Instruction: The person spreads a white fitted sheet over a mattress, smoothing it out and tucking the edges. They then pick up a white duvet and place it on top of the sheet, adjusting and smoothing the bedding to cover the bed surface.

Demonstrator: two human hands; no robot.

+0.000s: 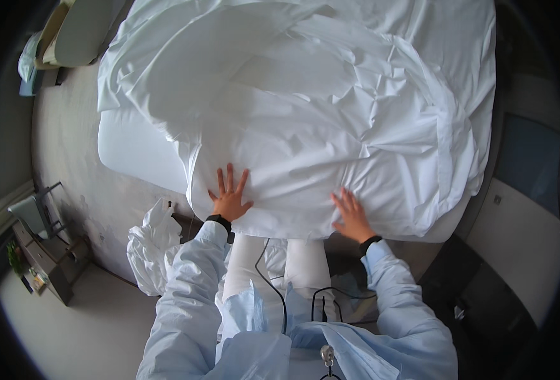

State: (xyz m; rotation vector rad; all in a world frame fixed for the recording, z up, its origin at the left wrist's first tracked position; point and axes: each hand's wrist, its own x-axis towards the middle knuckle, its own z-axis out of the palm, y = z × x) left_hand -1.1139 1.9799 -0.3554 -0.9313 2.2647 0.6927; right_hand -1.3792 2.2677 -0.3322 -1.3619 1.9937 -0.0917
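A white duvet cover or sheet [289,128] lies rumpled across a bed, with a large fold curving over its far part. Flat on the cloth near the bed's near edge rests my left hand [230,197], its fingers spread. My right hand [352,213] lies on the same cloth further right, fingers slightly apart, also near that edge. Neither hand grips the fabric. The white mattress [135,142] shows at the left, where the cloth does not cover it.
Crumpled white linen [151,247] lies on the floor to the left of my legs. A desk [47,266] and a chair [35,216] stand at the far left. Light armchairs [82,35] are at the upper left. Dark cables hang before my legs.
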